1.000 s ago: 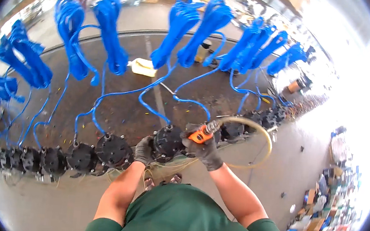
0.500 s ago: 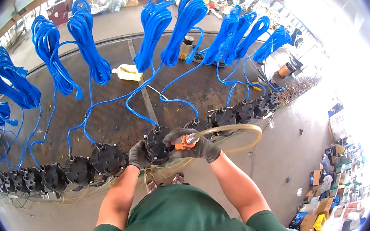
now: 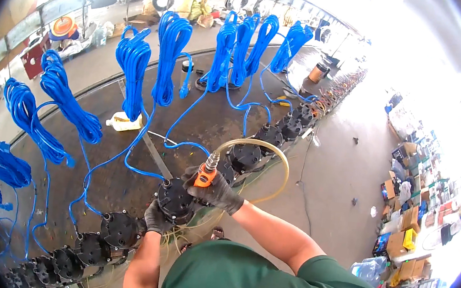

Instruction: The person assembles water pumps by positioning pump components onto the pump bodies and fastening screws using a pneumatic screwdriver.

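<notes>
A black round housing (image 3: 175, 201) with a blue cable coming from its top stands in front of me at the table edge. My left hand (image 3: 157, 218), in a dark glove, is closed against its near left side, some fingers hidden. My right hand (image 3: 216, 190), gloved too, is wrapped round an orange air tool (image 3: 204, 176) at the housing's right upper side. A metal fitting (image 3: 213, 159) joins the tool to a looping yellowish hose (image 3: 283, 175). The tool's working end is hidden by the hand. More black housings (image 3: 120, 229) line the edge on both sides.
Bundles of blue cable (image 3: 172, 59) hang above the dark table (image 3: 121, 172), their leads running to the housings. A pale yellow bottle (image 3: 124, 122) lies on the table, with a brownish container (image 3: 318, 73) at the far right. Boxes and bottles (image 3: 400, 240) stand along the right side.
The view has turned, and the scene has slid left in the picture. The orange tool has swung from lying sideways to nearly upright. My left hand stays on the same housing.
</notes>
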Available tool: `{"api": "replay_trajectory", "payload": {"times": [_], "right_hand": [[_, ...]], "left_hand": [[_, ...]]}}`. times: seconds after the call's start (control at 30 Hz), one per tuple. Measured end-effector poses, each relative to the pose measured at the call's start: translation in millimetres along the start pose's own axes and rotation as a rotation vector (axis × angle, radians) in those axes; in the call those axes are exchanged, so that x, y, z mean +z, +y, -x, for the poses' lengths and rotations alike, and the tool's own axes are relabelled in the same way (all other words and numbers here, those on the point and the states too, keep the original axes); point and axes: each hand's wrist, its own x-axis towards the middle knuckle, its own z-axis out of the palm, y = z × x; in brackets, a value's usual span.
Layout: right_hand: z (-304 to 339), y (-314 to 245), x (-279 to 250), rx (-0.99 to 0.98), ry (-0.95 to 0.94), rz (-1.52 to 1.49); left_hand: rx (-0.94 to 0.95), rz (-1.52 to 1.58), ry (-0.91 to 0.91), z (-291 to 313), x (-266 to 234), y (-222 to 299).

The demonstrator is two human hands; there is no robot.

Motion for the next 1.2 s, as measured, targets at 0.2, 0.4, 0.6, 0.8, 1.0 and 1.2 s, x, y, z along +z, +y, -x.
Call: {"api": "replay_trajectory", "payload": {"times": [0.2,0.4,0.6,0.8,1.0,1.2], "right_hand": [[0,-9,1,-0.029,-0.089,0.04],[-6,5,21,-0.074,-0.086,0.019],[-5,6,6,-0.1,0.001,-0.114],[-7,22,4,-0.073,-0.016,0.02],[-14,-6,5,0.026,-0.129,0.215],[-38,-73,62,-0.15,-0.096,0.146]], "left_hand": [[-0.006,-0.118,0.04,-1,8,6],[-0.148,0.325,-0.048,-26,-46,1],[-0.026,0.016,0.13,-3,3,6],[0.54,-0.329,0.132,-7,3,-6],[0.685,-0.432,0.109,4,41,-12],[0.675,-0.583,0.201,14,55,-7]]}}
